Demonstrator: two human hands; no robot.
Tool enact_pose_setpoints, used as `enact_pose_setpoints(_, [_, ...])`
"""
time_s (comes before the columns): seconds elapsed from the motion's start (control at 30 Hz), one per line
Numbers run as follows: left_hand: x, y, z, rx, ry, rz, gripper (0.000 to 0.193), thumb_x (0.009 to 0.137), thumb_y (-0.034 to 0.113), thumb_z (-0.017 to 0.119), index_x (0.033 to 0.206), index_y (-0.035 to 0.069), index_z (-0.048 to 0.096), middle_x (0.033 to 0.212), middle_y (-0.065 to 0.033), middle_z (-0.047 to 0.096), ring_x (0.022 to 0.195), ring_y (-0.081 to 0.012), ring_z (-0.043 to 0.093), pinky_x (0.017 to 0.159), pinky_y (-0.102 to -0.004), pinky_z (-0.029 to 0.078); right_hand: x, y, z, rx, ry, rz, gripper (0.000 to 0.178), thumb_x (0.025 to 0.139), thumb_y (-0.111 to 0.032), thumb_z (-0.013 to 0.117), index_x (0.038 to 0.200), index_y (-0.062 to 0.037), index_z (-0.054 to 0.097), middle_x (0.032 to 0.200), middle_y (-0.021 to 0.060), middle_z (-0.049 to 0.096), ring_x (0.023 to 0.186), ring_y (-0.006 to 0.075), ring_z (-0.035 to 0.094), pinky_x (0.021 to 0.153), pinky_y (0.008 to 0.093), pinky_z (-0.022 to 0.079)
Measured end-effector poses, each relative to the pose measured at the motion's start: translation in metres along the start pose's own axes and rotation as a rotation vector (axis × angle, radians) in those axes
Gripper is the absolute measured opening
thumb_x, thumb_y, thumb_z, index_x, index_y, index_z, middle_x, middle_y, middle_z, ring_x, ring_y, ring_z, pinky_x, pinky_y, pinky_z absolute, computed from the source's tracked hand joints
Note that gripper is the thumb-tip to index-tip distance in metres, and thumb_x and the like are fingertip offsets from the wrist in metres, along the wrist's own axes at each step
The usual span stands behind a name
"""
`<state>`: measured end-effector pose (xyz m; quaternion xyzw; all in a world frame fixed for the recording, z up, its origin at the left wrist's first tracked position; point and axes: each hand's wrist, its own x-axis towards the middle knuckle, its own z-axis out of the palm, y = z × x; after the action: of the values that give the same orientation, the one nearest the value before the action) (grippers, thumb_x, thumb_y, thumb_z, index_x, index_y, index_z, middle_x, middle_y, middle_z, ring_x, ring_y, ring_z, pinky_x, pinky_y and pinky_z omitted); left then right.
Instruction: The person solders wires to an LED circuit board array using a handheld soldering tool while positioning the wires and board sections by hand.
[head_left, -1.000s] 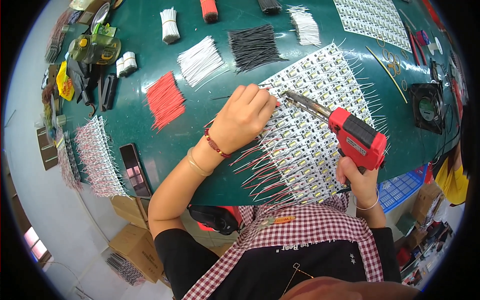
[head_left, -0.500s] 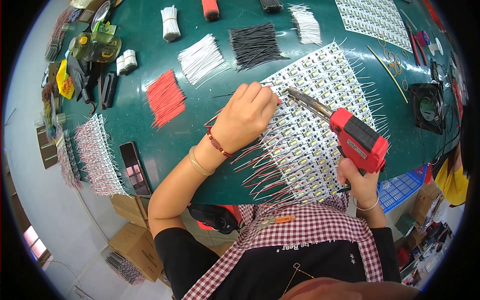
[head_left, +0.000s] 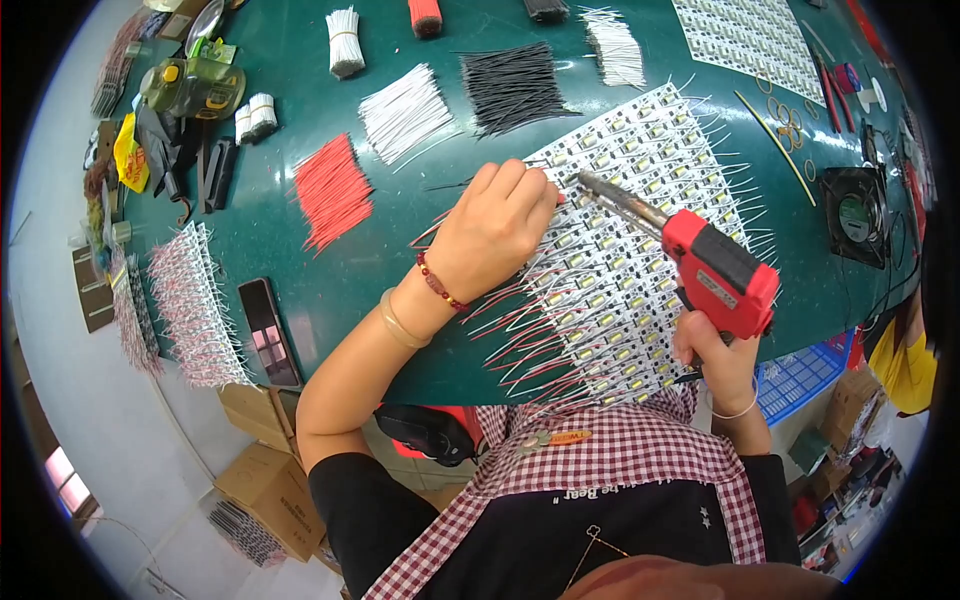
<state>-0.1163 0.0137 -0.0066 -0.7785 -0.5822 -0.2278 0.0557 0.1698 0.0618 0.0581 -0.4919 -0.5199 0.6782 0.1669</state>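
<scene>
Left hand point(head_left: 500, 222) has its fingers curled in over the near-top left edge of the board point(head_left: 640, 290). They look pinched, but what is between them is hidden, so one cannot tell if they hold a wire. Right hand point(head_left: 718, 358) is wrapped around the red gun point(head_left: 720, 275). Its tip point(head_left: 584, 181) points up and left and ends near the left fingers. Whether it touches the board does not show.

To do this well, the left fingers should be firm and calm so nothing slides. The tip is likely hot, so it should touch just the one small spot, for a short time, and well away from skin. Pushing hard could burn or bend something.

The board lies on the green table point(head_left: 290, 60), in front of the person. Red and white wires point(head_left: 505, 322) poke out along its lower left side and could snag on the left wrist. Farther out lie a red pile point(head_left: 333, 193), a white pile point(head_left: 405, 112) and a black pile point(head_left: 515, 88), handy for the left hand.
</scene>
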Motion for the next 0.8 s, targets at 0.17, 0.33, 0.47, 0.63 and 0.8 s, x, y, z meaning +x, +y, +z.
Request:
enact_pose_setpoints(0.17, [-0.001,0.001,-0.002,-0.033,-0.041,-0.013,0.020,0.081,0.006,0.062,0.100,-0.002,0.062,0.087,-0.0083,0.051,0.081,-0.0229,0.052,0.072,-0.0337,0.043,0.001,-0.007,-0.003,0.161,0.003,-0.136,0.016,0.092,-0.005,0.063,0.104,0.0057,0.057,0.066,0.0070,0.059,0.053,0.0136,0.056,0.051,0.0275,0.047])
enact_pose_setpoints(0.33, [-0.001,0.001,-0.001,0.009,-0.050,0.009,0.021,0.080,0.006,0.063,0.100,-0.002,0.062,0.087,-0.0081,0.051,0.081,-0.0226,0.052,0.071,-0.0335,0.043,-0.002,-0.006,-0.006,0.195,0.019,-0.152,0.012,0.092,-0.006,0.061,0.091,0.0056,0.058,0.062,0.0079,0.058,0.051,0.0146,0.055,0.050,0.0273,0.046])
enact_pose_setpoints(0.47, [-0.002,0.002,-0.002,0.012,-0.071,0.001,0.023,0.078,0.006,0.063,0.100,-0.002,0.062,0.087,-0.0083,0.051,0.081,-0.0228,0.052,0.072,-0.0337,0.044,-0.002,-0.003,-0.007,0.132,-0.021,-0.071,0.009,0.092,-0.005,0.062,0.088,0.0031,0.059,0.063,0.0060,0.058,0.052,0.0132,0.056,0.050,0.0268,0.046])
enact_pose_setpoints(0.63, [-0.003,0.003,-0.001,-0.001,-0.054,-0.018,0.023,0.078,0.006,0.064,0.100,-0.002,0.062,0.086,-0.0084,0.051,0.081,-0.0235,0.052,0.072,-0.0343,0.045,0.005,-0.003,0.004,-0.045,-0.035,-0.057,0.030,0.094,-0.006,0.058,0.120,0.0093,0.055,0.060,0.0039,0.055,0.048,0.0105,0.051,0.049,0.0252,0.044])
enact_pose_setpoints(0.8, [-0.004,0.003,0.002,0.001,-0.018,-0.012,0.021,0.079,0.006,0.063,0.099,-0.002,0.062,0.086,-0.0085,0.051,0.081,-0.0234,0.052,0.072,-0.0341,0.046,0.008,-0.001,0.006,-0.101,-0.036,-0.087,0.025,0.093,-0.005,0.059,0.115,0.0083,0.057,0.062,0.0033,0.057,0.050,0.0101,0.053,0.049,0.0244,0.043])
